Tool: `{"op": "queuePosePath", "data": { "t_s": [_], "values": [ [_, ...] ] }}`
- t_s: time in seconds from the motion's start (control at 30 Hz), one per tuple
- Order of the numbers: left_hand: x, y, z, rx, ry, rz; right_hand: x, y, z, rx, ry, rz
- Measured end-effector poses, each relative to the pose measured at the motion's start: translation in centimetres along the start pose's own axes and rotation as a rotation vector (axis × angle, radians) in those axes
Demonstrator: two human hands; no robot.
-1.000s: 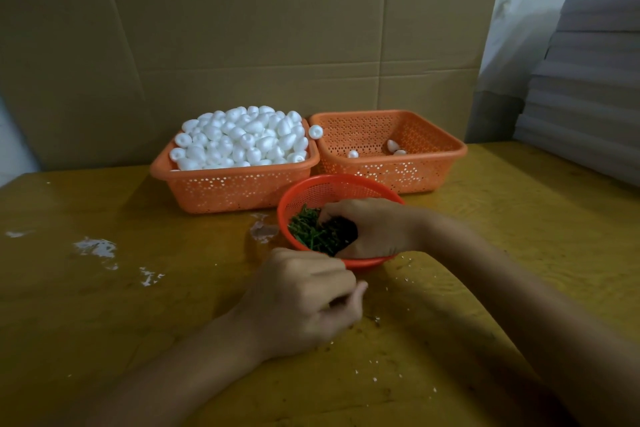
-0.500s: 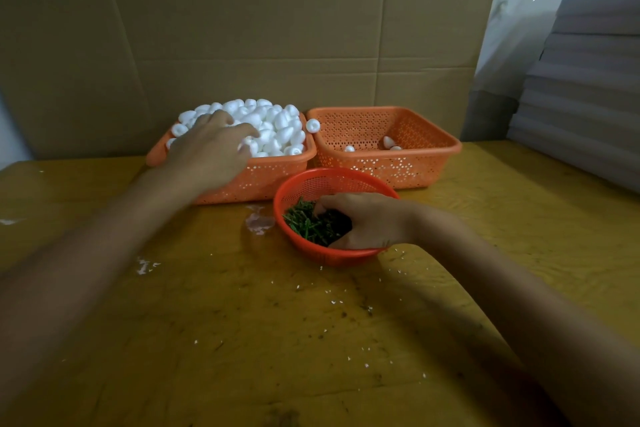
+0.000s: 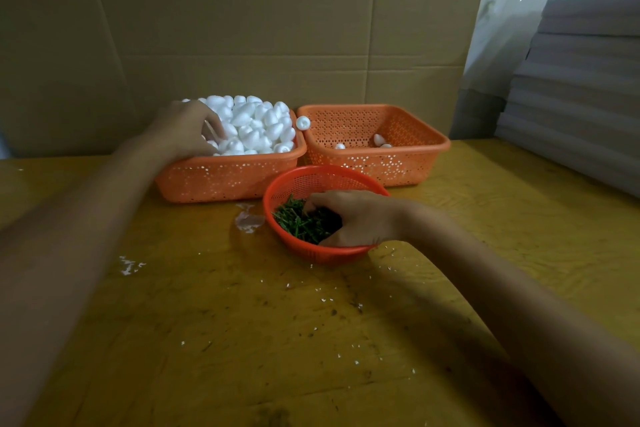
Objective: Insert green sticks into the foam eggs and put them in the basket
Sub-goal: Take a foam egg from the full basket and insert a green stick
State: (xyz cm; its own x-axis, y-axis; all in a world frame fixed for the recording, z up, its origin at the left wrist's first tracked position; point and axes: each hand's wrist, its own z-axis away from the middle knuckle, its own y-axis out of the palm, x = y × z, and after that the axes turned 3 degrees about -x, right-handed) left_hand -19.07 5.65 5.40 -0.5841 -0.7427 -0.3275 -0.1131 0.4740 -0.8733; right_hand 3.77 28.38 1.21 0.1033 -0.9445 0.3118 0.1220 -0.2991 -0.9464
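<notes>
Barely begun: finished basket (image 3: 381,166) holds three eggs (image 3: 379,139); supply basket (image 3: 214,177) brims with foam eggs (image 3: 256,125); left hand (image 3: 183,130) curls over these, right hand (image 3: 360,218) among green sticks (image 3: 298,222); cannot tell either grasp.

Three baskets: one round red basket (image 3: 322,253) and two orange ones. From it, the left basket (image 3: 221,180) at eleven o'clock heaps foam eggs (image 3: 256,128) beyond counting. The right basket (image 3: 381,166) at one o'clock shows three eggs (image 3: 379,139). One single egg (image 3: 303,122) sits between their rims. Green sticks (image 3: 294,222): too many to count.
</notes>
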Motion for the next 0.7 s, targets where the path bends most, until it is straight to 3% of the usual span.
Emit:
{"op": "queuePosePath", "data": {
  "t_s": [0.2, 0.43, 0.53, 0.7],
  "values": [
    [0.3, 0.4, 0.2, -0.219, 0.052, 0.114, 0.3, 0.0, 0.2, -0.013, -0.013, 0.01],
    [-3.6, 0.5, 3.6, -0.474, 0.062, 0.48, 0.0, -2.1, 2.0, -0.119, -0.084, -0.015],
    [-6.1, 1.3, 5.6, -0.485, -0.056, 0.733, -0.3, -2.9, 2.5, -0.218, -0.115, 0.027],
    [-8.8, 2.7, 9.3, -0.331, -0.101, 0.952, -0.4, -3.0, 2.6, -0.31, -0.166, 0.065]
  ]
}}
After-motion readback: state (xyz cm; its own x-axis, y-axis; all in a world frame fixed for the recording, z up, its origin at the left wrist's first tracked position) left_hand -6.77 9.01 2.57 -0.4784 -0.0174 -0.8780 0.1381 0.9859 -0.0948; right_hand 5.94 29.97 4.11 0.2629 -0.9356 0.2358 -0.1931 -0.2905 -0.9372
